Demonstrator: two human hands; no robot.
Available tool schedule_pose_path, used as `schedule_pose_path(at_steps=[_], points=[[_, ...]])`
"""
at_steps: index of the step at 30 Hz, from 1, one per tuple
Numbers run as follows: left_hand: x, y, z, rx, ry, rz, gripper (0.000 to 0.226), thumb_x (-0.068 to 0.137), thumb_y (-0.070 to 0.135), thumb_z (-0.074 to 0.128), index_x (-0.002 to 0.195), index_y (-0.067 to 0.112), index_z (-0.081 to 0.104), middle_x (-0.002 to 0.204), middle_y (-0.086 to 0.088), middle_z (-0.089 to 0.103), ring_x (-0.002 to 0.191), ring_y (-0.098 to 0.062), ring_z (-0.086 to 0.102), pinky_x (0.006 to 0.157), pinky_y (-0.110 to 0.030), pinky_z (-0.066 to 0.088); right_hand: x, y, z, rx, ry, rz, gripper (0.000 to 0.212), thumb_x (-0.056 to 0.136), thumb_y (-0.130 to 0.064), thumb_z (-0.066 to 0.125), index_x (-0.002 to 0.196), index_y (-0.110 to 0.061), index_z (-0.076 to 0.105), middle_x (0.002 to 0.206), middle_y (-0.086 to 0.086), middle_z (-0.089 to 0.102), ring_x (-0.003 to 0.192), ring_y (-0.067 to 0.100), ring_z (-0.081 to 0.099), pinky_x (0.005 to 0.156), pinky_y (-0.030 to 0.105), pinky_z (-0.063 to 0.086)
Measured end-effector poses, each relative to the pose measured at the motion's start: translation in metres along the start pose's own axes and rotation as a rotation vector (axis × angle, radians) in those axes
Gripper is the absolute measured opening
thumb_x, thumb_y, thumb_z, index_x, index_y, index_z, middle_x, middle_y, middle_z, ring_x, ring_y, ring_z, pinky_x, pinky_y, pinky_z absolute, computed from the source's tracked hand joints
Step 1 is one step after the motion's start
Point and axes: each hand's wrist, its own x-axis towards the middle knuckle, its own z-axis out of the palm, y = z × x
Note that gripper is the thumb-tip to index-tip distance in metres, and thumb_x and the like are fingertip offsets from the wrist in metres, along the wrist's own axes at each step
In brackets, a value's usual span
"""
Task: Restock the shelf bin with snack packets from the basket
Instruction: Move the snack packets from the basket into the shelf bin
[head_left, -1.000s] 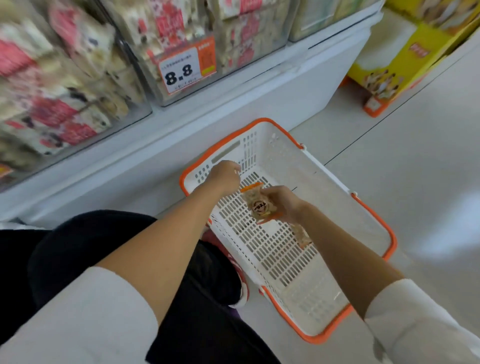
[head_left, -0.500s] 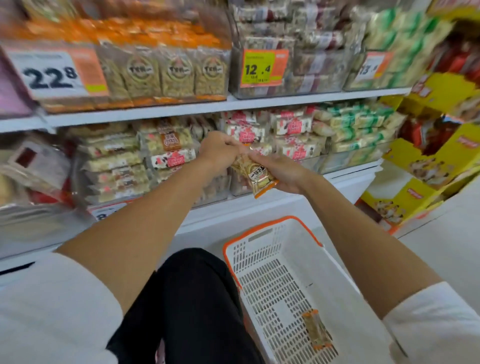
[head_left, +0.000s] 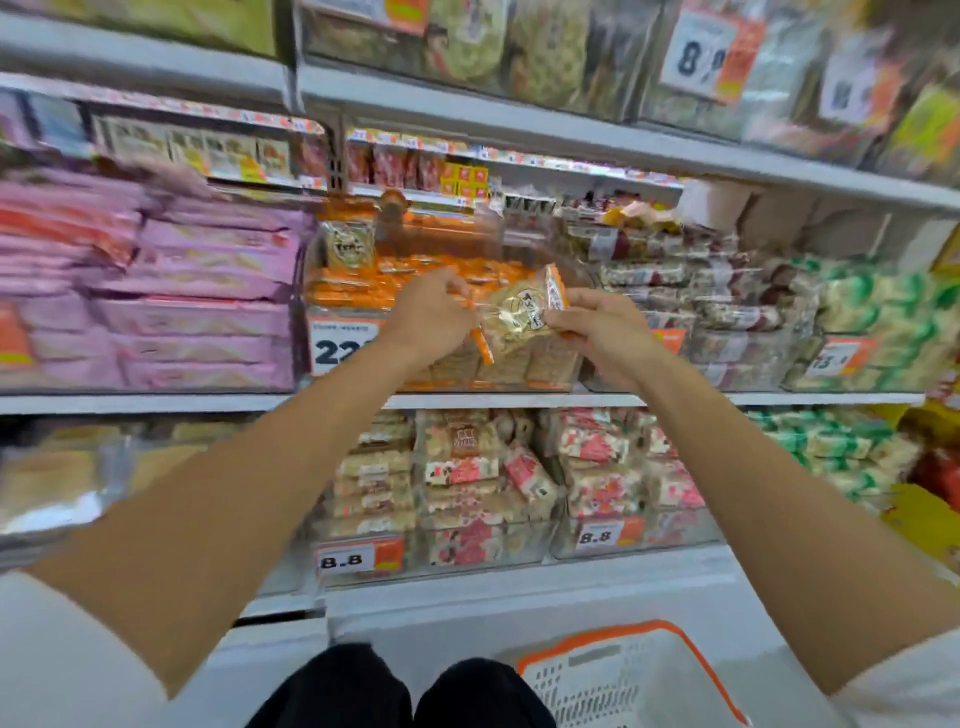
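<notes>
Shelving first: white metal shelf unit (head_left: 519, 400) fills pretty much the whole view, every level crammed with snack bags, and a lot of it is motion-blurred. Left side of the middle level has a big stack of flat lilac-and-pink packets (head_left: 208, 291). Just beside it, dead centre, sits the clear plastic shelf bin (head_left: 519, 376), already loaded with orange-edged packets, rows standing up at the front and more lying flat on top. Over to the right of it are bins of green-and-white bags (head_left: 872, 306), and the level below has pink-and-white wrapped snacks (head_left: 519, 478).

Down in the bottom right corner you can see part of the white perforated plastic basket with the orange rim (head_left: 613, 636), on the floor next to the person's black-trousered knees (head_left: 337, 686). Can't tell what's inside it from here.

Both bare arms reach up to the bin. The left hand (head_left: 428, 317) pinches the orange left end of a clear snack packet with a round printed label (head_left: 519, 312), and the right hand (head_left: 597, 332) has its fingers curled onto the right end. So the packet is held between both hands, tilted, right in front of the bin's upper part. Whether it's past the front wall, I can't tell.

Smallest bit: a white-and-orange price tag (head_left: 340, 345) on the bin front, partly hidden behind the left wrist.
</notes>
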Motion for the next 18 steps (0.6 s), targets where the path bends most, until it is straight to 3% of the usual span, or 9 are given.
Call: schedule_pose_path(at_steps=[2, 5, 7, 9, 12, 14, 16, 18], points=[[0.011, 0.004, -0.027, 0.136, 0.018, 0.115, 0.021, 0.088, 0.026, 0.069, 0.107, 0.019, 0.063, 0.083, 0.003, 0.067, 0.087, -0.018, 0.067, 0.079, -0.037, 0.054, 0.021, -0.015, 0.018, -0.011, -0.003, -0.024, 0.023, 0.087, 0.001, 0.065, 0.110, 0.001, 0.064, 0.090, 0.009, 0.070, 0.071, 0.012, 0.066, 0.063, 0.021, 0.052], [0.029, 0.011, -0.058, 0.256, 0.095, 0.172, 0.022, 0.085, 0.025, 0.073, 0.101, 0.010, 0.072, 0.087, -0.006, 0.068, 0.084, -0.017, 0.062, 0.065, -0.020, 0.042, 0.050, -0.039, 0.046, 0.094, -0.008, -0.086, 0.028, 0.087, 0.002, 0.065, 0.115, 0.004, 0.062, 0.097, 0.012, 0.069, 0.077, 0.015, 0.066, 0.067, 0.023, 0.053], [0.043, 0.012, -0.075, 0.174, 0.148, 0.126, 0.017, 0.083, 0.018, 0.075, 0.091, 0.004, 0.070, 0.089, -0.016, 0.068, 0.086, -0.028, 0.067, 0.067, -0.026, 0.049, 0.065, -0.050, 0.066, 0.224, -0.043, -0.077, 0.031, 0.088, -0.001, 0.067, 0.117, 0.001, 0.058, 0.103, 0.011, 0.068, 0.083, 0.017, 0.067, 0.073, 0.026, 0.057], [0.053, 0.009, -0.090, 0.126, 0.152, 0.079, 0.015, 0.084, 0.013, 0.075, 0.089, 0.002, 0.066, 0.089, -0.012, 0.065, 0.086, -0.028, 0.068, 0.076, -0.037, 0.057, 0.083, -0.052, 0.086, 0.150, -0.061, -0.044, 0.028, 0.084, 0.001, 0.071, 0.106, -0.010, 0.057, 0.100, 0.007, 0.068, 0.082, 0.018, 0.069, 0.074, 0.028, 0.059], [0.070, -0.001, -0.111, 0.361, 0.148, 0.062, 0.020, 0.082, 0.016, 0.077, 0.091, 0.000, 0.069, 0.079, -0.005, 0.063, 0.085, -0.019, 0.063, 0.084, -0.033, 0.052, 0.108, -0.049, 0.114, -0.039, -0.053, -0.061, 0.021, 0.081, 0.004, 0.072, 0.093, -0.007, 0.059, 0.085, 0.008, 0.064, 0.075, 0.021, 0.066, 0.073, 0.032, 0.060], [0.083, -0.007, -0.125, 0.486, 0.123, 0.038, 0.023, 0.081, 0.022, 0.078, 0.088, 0.002, 0.069, 0.083, -0.012, 0.066, 0.087, -0.026, 0.065, 0.081, -0.032, 0.051, 0.124, -0.048, 0.131, -0.104, -0.029, -0.085, 0.019, 0.079, 0.005, 0.073, 0.083, -0.007, 0.060, 0.080, 0.008, 0.064, 0.073, 0.021, 0.065, 0.076, 0.035, 0.058], [0.096, -0.014, -0.138, 0.560, 0.101, 0.000, 0.033, 0.079, 0.031, 0.079, 0.095, 0.005, 0.066, 0.099, -0.017, 0.069, 0.094, -0.031, 0.065, 0.085, -0.038, 0.053, 0.142, -0.043, 0.144, -0.194, 0.024, -0.124, 0.027, 0.078, 0.011, 0.070, 0.074, -0.012, 0.056, 0.076, 0.005, 0.060, 0.079, 0.025, 0.066, 0.082, 0.041, 0.055], [0.108, -0.020, -0.147, 0.548, 0.116, -0.015, 0.051, 0.077, 0.033, 0.080, 0.119, 0.010, 0.062, 0.111, -0.013, 0.067, 0.098, -0.029, 0.063, 0.086, -0.038, 0.052, 0.160, -0.036, 0.155, -0.225, 0.033, -0.148, 0.033, 0.079, 0.016, 0.062, 0.072, -0.014, 0.053, 0.075, 0.002, 0.054, 0.085, 0.025, 0.064, 0.092, 0.050, 0.050]])
